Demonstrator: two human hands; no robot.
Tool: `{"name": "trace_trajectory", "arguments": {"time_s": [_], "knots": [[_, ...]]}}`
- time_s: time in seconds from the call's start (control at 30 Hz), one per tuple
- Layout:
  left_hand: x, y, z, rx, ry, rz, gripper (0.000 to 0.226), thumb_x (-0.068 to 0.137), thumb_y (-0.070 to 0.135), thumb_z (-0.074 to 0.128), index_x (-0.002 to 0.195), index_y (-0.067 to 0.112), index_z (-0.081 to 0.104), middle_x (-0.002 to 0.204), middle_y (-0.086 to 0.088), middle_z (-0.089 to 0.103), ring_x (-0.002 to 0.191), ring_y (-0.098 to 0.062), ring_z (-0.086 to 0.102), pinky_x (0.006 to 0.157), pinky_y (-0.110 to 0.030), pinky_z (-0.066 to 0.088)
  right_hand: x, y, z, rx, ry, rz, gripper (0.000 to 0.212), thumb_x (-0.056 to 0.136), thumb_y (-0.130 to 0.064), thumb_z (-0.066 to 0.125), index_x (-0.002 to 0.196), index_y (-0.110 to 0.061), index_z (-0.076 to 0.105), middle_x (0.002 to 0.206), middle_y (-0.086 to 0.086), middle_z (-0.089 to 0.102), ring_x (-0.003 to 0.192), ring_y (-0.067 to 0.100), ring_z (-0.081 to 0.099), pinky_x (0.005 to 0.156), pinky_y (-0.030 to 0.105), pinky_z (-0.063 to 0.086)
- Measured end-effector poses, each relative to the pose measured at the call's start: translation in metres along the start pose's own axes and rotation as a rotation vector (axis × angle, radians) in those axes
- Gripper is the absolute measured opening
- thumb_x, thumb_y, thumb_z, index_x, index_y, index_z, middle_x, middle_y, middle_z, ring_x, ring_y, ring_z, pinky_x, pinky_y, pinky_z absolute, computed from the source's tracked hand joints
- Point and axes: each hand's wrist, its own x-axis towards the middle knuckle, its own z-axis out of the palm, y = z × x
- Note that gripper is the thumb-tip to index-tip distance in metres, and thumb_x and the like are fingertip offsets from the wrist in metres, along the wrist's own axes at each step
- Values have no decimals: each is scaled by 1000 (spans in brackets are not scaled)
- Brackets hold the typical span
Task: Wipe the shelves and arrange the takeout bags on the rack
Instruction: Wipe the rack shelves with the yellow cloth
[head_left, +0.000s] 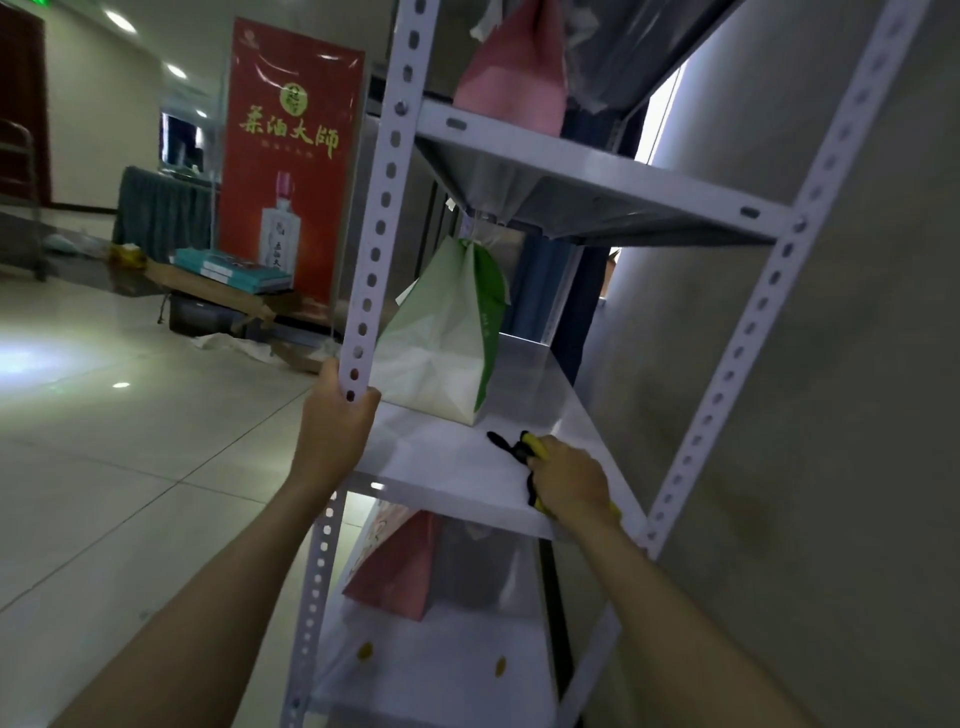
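Left hand (335, 415), fingers wrapped around rack upright (370, 270); right hand (571, 480), fingers curled on yellow-black cloth (527, 452), on the shelf (447, 462) right of the green-white bag (441, 343).

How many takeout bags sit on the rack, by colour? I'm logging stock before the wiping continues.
Pink bags: 2, one on the top shelf, one on the lower shelf
Green-and-white bag: 1, on the middle shelf
Total: 3
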Motion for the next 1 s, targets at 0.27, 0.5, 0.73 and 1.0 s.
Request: {"name": "trace_trajectory", "arguments": {"time_s": [0.27, 0.5, 0.73, 1.0], "knots": [[1, -4, -2, 34, -42, 2, 15, 89, 19, 58, 84, 21, 44, 66, 4, 43, 50, -6, 38, 52, -30, 37, -32, 1, -1, -77, 73, -155, 30, 105, -35, 44, 126, -20, 60, 113, 7, 70, 100, 27, 64, 77, 33, 47], [0, -11, 5, 39, 34, 78, 15, 96, 14, 60, 90, 20, 48, 65, 5, 45, 49, 0, 47, 45, -18, 37, 20, 19, 8, -65, 12, -85, 31, 103, -36, 46, 128, -22, 58, 116, 12, 68, 101, 31, 63, 83, 36, 52], [-1, -21, 17, 5, 185, 160, 15, 92, 23, 60, 88, 20, 46, 67, 8, 47, 55, -2, 51, 46, -16, 44, 101, 49, 30, -125, 25, 13, 27, 105, -30, 45, 121, -13, 58, 113, 13, 68, 85, 24, 57, 74, 33, 50], [-1, -25, 21, 38, 261, 237, 23, 89, 40, 52, 93, 19, 45, 72, 16, 48, 62, 5, 54, 52, -9, 44, 133, 50, 32, -215, -94, 56, 41, 103, -26, 46, 144, -18, 49, 129, 11, 61, 108, 28, 60, 93, 40, 55]]}}
